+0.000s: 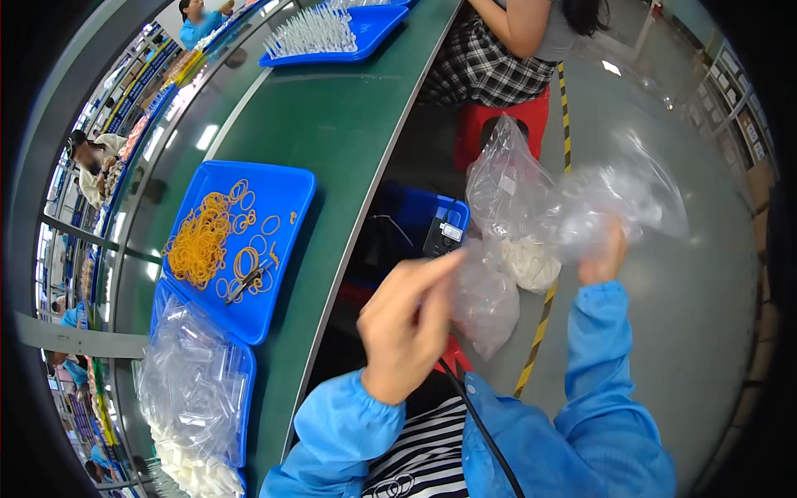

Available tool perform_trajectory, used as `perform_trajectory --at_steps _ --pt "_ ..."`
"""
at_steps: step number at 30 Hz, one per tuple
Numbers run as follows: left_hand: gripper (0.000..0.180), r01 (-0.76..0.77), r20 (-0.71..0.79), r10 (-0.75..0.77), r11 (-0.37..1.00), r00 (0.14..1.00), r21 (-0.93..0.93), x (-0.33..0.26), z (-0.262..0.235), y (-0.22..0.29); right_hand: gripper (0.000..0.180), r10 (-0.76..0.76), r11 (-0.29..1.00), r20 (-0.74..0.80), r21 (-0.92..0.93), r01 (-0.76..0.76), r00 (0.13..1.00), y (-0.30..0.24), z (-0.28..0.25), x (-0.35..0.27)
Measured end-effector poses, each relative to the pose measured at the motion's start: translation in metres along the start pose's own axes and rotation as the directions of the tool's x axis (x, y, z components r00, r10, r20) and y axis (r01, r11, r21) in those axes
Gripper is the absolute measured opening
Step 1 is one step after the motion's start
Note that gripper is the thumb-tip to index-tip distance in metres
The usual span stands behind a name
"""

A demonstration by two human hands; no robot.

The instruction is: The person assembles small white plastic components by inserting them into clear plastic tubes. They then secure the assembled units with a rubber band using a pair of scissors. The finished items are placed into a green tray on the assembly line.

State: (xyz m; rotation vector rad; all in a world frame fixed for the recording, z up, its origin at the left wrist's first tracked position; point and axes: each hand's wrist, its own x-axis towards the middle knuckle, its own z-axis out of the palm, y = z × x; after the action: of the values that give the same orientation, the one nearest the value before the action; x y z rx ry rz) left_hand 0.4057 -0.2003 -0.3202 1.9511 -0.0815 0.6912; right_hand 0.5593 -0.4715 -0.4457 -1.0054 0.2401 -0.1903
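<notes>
My right hand (608,256) is closed on a crumpled clear plastic bag (618,195), which spreads out above the floor to the right. In front of my body, my left hand (403,328) is bent with thumb and forefinger drawn together. Its fingertips are blurred, and I cannot make out what they hold, if anything. Just past them are large clear plastic bags (506,187) low beside the table. A white bundle (530,264) shows among these bags. A dark device with a white label (445,237) sits by a blue bin (452,209) near my left fingers.
On the green table (274,116), a blue tray (286,216) holds yellow rubber bands (202,241) and small dark scissors (242,286). Nearer lie clear plastic bags (187,373) and white pieces (195,465). A person sits on a red stool (531,124) ahead.
</notes>
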Motion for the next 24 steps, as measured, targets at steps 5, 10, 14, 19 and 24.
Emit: perform_trajectory --at_steps 5,10,14,19,24 --pt "0.014 0.417 0.055 -0.424 0.903 0.904 0.098 -0.115 -0.038 -0.031 0.03 0.247 0.961 -0.049 0.145 -0.238 0.968 0.054 -0.052 -0.026" --pt "0.047 0.201 0.743 -0.384 0.923 0.549 0.328 -0.122 0.003 -0.041 0.038 0.313 0.661 0.419 0.548 -0.512 0.852 0.164 -0.12 -0.019" --pt "0.089 0.272 0.391 -0.355 0.929 0.849 0.252 -0.107 0.057 -0.05 0.045 0.45 0.891 -0.171 0.015 -0.455 0.876 0.13 -0.036 -0.102" --pt "0.083 0.668 0.656 -0.515 0.744 0.551 0.023 -0.141 0.093 -0.079 0.047 0.465 0.499 0.488 -0.834 0.237 0.739 0.129 -0.165 -0.186" --pt "0.06 0.843 0.78 -0.54 0.538 0.317 0.03 -0.168 0.084 -0.11 0.04 0.879 0.476 0.462 -0.864 0.165 -0.115 0.013 -0.049 -0.116"
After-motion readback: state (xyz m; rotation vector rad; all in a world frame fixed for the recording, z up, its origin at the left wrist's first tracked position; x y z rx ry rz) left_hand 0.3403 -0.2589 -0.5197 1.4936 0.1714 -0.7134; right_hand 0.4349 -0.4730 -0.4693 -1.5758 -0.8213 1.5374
